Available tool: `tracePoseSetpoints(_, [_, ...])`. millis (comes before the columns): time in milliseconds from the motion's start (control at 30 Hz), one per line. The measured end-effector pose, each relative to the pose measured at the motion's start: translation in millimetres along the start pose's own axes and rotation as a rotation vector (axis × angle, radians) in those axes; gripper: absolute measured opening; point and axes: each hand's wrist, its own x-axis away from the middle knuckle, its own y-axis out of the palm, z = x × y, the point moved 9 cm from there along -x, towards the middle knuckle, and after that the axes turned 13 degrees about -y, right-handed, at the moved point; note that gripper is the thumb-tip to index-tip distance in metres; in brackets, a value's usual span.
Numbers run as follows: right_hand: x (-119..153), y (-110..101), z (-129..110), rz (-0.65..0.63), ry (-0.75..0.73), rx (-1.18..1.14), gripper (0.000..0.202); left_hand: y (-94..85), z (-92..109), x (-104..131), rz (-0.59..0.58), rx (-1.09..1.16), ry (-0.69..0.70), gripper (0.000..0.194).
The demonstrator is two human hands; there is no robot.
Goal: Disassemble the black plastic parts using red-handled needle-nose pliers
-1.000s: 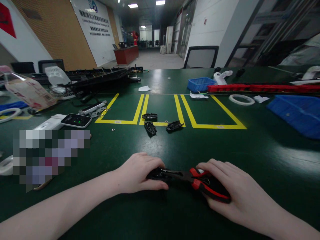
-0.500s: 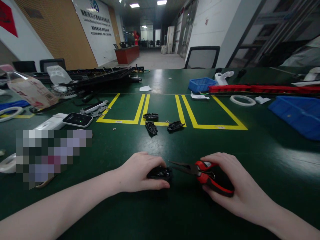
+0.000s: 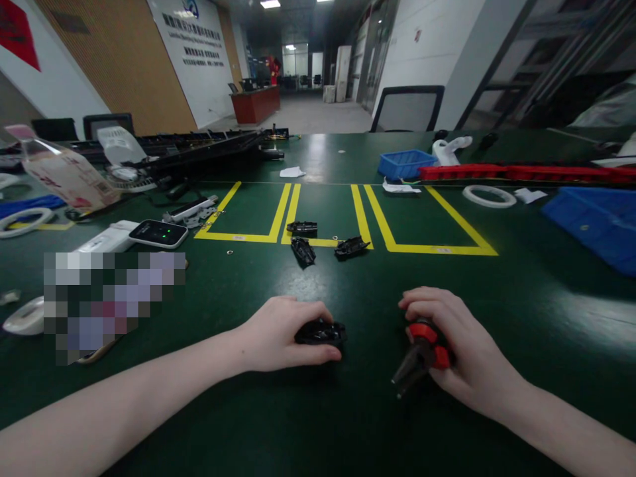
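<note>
Fingers (image 3: pixel 318 311) of the left hand (image 3: pixel 278 334) curl down over a small black plastic part (image 3: pixel 320 332), pinning it to the green table (image 3: pixel 318 424). Just right of it, the right hand (image 3: pixel 457 344) is wrapped tight around red-handled pliers (image 3: pixel 420 351), whose nose points toward the camera. Beyond, three more black parts (image 3: pixel 325 242) lie by the yellow tape outlines (image 3: pixel 342 218). Farther off, a small blue bin (image 3: pixel 405 163) and a larger blue bin (image 3: pixel 593 222) stand well apart; their contents cannot be made out.

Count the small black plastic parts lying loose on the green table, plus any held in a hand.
4: one on the yellow line, two just before it, one under the left hand. Others may be hidden.
</note>
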Motion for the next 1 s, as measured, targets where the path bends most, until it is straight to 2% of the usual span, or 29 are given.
tracePoseSetpoints(100, [-14.0, 4.7, -2.0, -0.028, -0.121, 0.049, 0.031, -0.5, -1.7, -0.5, 0.017, 0.049, 0.005, 0.035])
tracePoseSetpoints(200, [-33.4, 13.6, -2.1, -0.051, -0.229, 0.104, 0.022, -1.4, -2.9, -0.3, 0.032, 0.065, -0.001, 0.034])
tracePoseSetpoints(333, [-48.9, 24.7, 2.4, -0.067, -0.259, 0.155, 0.016, -3.6, -5.0, 1.5, 0.049, 0.054, -0.036, 0.032])
tracePoseSetpoints(567, [-40.8, 21.9, 0.5, -0.124, -0.271, 0.163, 0.022, -8.0, -2.8, 6.4, 0.124, 0.066, 0.016, 0.035])
tracePoseSetpoints(767, [-43.6, 22.5, -6.3, -0.120, -0.343, 0.151, 0.040, -7.9, -1.8, 6.2, 0.142, 0.025, 0.025, 0.035])
tracePoseSetpoints(1000, [-46.4, 19.5, -14.5, -0.080, -0.377, 0.213, 0.041, -3.7, 2.8, 8.3, 0.161, -0.062, 0.079, 0.037])
